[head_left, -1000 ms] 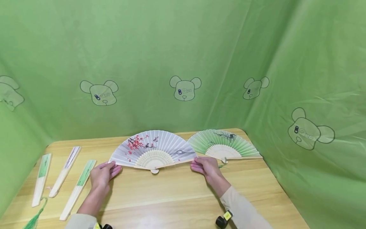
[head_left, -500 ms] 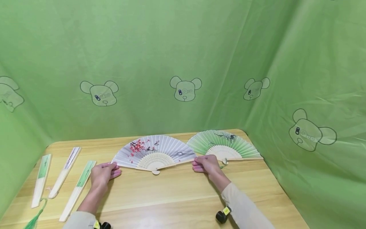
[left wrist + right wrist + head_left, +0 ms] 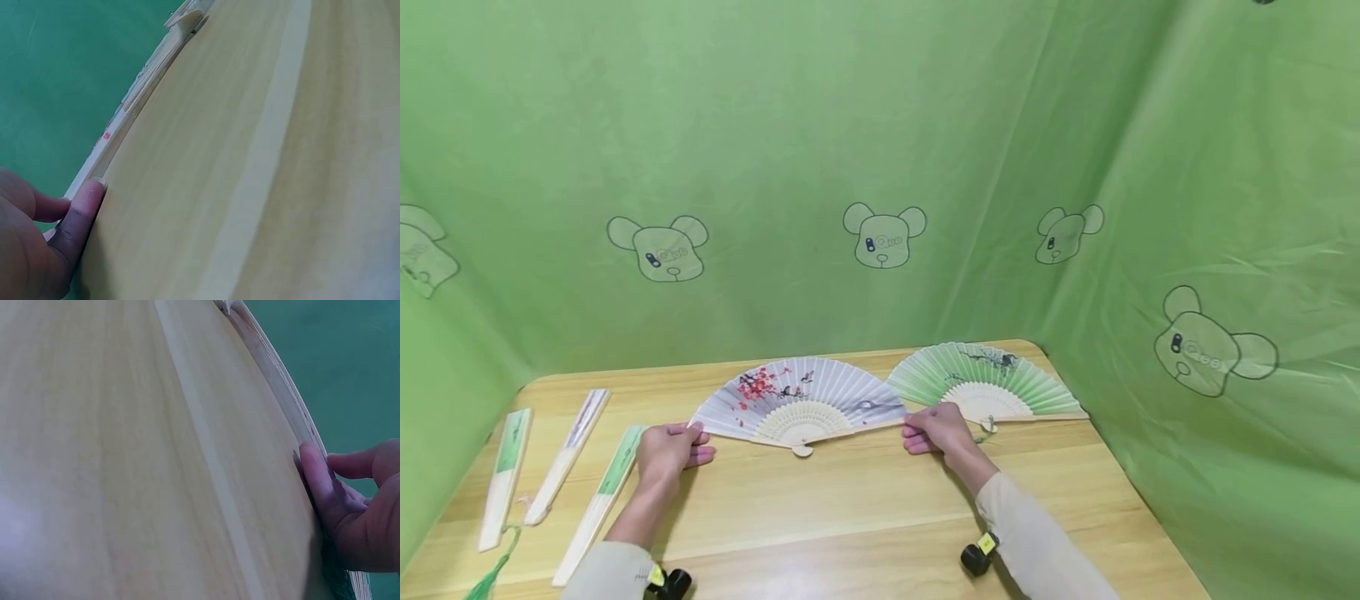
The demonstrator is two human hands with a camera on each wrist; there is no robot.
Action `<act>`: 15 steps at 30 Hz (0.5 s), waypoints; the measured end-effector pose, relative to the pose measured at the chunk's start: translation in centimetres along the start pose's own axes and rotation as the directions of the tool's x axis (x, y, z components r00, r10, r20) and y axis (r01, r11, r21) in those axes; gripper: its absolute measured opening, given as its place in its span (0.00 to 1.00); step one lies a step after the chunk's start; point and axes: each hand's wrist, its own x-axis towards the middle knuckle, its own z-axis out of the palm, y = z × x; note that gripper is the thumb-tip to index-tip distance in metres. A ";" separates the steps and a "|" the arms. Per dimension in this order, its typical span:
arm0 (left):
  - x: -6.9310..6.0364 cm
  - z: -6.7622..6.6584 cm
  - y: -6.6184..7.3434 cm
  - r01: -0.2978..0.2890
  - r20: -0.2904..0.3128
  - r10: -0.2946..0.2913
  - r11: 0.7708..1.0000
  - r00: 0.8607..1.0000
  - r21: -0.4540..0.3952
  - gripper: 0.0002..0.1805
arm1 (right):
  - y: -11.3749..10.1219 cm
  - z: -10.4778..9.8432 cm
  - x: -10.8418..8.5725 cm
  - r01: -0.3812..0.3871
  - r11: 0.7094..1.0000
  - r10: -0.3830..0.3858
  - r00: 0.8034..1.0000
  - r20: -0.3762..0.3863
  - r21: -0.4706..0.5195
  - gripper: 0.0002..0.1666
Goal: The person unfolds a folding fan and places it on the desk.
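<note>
A grey-white folding fan (image 3: 842,387) with red blossoms and dark birds lies spread on the wooden table, its pivot end toward the person. My left hand (image 3: 664,454) pinches its left outer rib between thumb and finger, as the left wrist view shows with the fan rib (image 3: 103,147). At the opposite end, my right hand (image 3: 942,432) pinches the right outer rib; in the right wrist view thumb and finger meet at the fan's edge (image 3: 284,394). Beside it, partly behind the right hand, a green folding fan (image 3: 917,375) with a dark branch print lies spread.
Three folded fans lie at the left: a green one (image 3: 511,442), a greyish one (image 3: 576,433) and another green one (image 3: 617,462) close to the left forearm. A green tassel (image 3: 492,575) trails near the table's left edge. Green cloth walls (image 3: 775,150) enclose the table (image 3: 820,533).
Both hands keep their hold while the grey-white fan comes slightly down and toward the person from where it was a second ago. The green fan and the folded fans stay in place.
</note>
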 end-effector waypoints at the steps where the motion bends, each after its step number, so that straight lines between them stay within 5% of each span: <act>1: 0.0 0.0 0.0 -0.003 0.003 0.003 1.000 1.000 0.010 0.24 | 0.0 -0.1 0.0 -0.003 1.000 0.003 1.000 0.006 -0.007 0.12; 15: 0.5 -0.3 1.0 0.025 0.048 -0.027 0.998 0.998 0.055 0.22 | -0.3 -0.6 1.2 -0.076 0.996 0.079 0.995 0.063 -0.050 0.11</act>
